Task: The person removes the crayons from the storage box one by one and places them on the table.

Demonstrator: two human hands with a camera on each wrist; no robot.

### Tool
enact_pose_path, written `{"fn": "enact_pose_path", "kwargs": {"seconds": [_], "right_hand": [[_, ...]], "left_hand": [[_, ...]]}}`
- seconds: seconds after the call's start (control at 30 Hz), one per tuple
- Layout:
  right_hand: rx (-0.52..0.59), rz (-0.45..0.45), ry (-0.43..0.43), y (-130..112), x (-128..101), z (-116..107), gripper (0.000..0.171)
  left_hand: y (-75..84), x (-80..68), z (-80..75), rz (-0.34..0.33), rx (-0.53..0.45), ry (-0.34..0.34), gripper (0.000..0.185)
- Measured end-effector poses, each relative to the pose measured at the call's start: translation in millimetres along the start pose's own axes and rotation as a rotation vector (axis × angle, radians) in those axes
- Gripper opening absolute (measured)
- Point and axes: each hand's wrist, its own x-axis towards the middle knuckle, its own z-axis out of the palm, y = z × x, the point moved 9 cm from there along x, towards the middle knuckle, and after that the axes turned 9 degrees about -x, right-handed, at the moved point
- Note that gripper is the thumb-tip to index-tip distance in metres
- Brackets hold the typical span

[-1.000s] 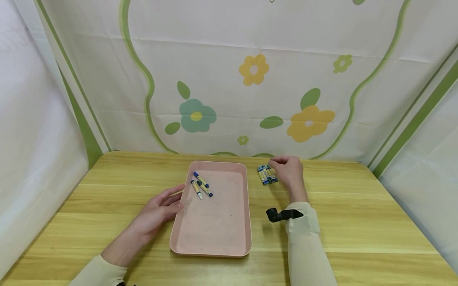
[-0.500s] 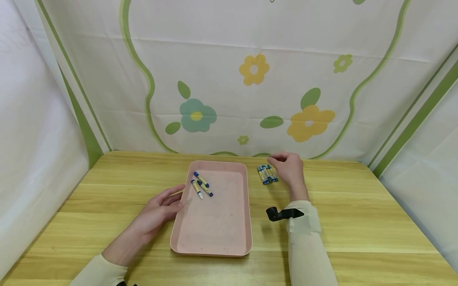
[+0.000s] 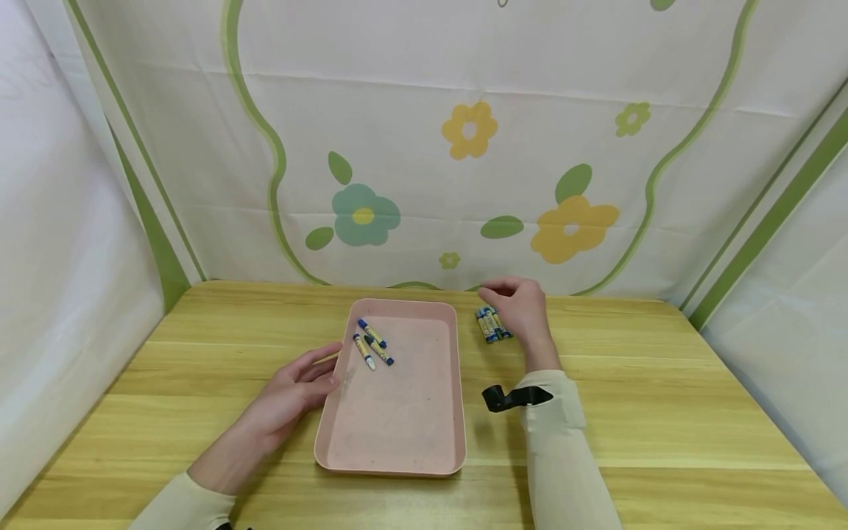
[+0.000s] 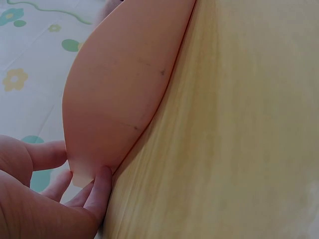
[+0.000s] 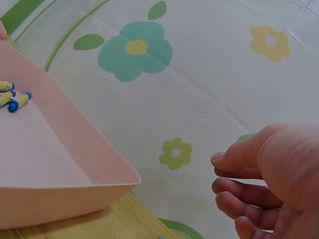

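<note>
My left hand (image 3: pixel 290 401) touches the left side of a shallow pink tray (image 3: pixel 397 471), its fingertips and thumb against the wall at the rim. In the left wrist view, the fingers (image 4: pixel 102 186) meet the tray's pink outer wall. Three crayons (image 3: pixel 373 348) with yellow wrappers lie in the tray's upper left. To the right of the tray, a group of several crayons (image 3: pixel 492 328) lies side by side on the table. Above them hovers my right hand (image 3: pixel 518 309), its fingers loosely bent. Nothing shows between its fingertips (image 5: pixel 219 158) in the right wrist view.
The tray stands on a wooden table (image 3: pixel 636 412). A white curtain (image 3: pixel 411 132) with flowers hangs along the table's back edge, and white cloth (image 3: pixel 59 243) flanks both sides. A black strap mount (image 3: pixel 517 398) sits on the right wrist.
My right hand has shifted a little left and away from me, now overlapping the far end of the crayon group. The left hand, tray and crayons have stayed in place.
</note>
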Motion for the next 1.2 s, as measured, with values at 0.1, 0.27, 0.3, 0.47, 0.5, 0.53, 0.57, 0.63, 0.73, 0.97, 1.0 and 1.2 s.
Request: {"fn": "enact_pose_path", "kwargs": {"seconds": [0.1, 0.27, 0.3, 0.47, 0.5, 0.53, 0.57, 0.63, 0.73, 0.97, 1.0, 1.2], "right_hand": [[0.009, -0.007, -0.006, -5, -1, 3, 0.031], [0.015, -0.026, -0.028, -15, -3, 11, 0.03], [0.014, -0.032, -0.031, -17, -3, 13, 0.029], [0.007, -0.053, -0.04, -27, -5, 23, 0.027], [0.002, -0.056, -0.039, -28, -5, 24, 0.026], [-0.005, -0.061, -0.039, -30, -6, 26, 0.026], [-0.01, -0.066, -0.037, -32, -6, 28, 0.027], [-0.019, -0.078, -0.032, -36, -7, 31, 0.026], [-0.016, -0.093, -0.03, -43, -8, 36, 0.026], [0.003, -0.093, -0.044, -58, -12, 49, 0.025], [0.003, -0.097, -0.043, -60, -13, 52, 0.025], [0.006, -0.116, -0.035, -74, -18, 65, 0.021]], "left_hand": [[-0.1, -0.2, -0.1, 0.001, -0.002, 0.003, 0.064], [-0.9, 0.0, -0.4, -0.001, -0.002, 0.011, 0.064], [-1.1, 0.1, -0.4, -0.001, -0.002, 0.011, 0.064], [-1.5, 0.6, 0.1, -0.002, -0.001, 0.006, 0.064], [-1.5, 0.7, 0.2, -0.003, -0.001, 0.005, 0.064], [-1.6, 0.6, 0.2, -0.003, -0.001, 0.003, 0.063], [-1.6, 0.6, 0.4, -0.004, -0.001, 0.001, 0.063], [-1.4, 0.4, 0.6, -0.005, 0.0, -0.002, 0.063], [-1.2, -0.3, 0.4, -0.006, 0.002, -0.004, 0.063], [-0.8, -1.0, -1.1, -0.003, 0.005, -0.004, 0.065], [-0.9, -1.0, -1.0, -0.002, 0.004, -0.005, 0.065], [-1.4, -1.6, -1.1, -0.007, 0.006, -0.002, 0.065]]}}
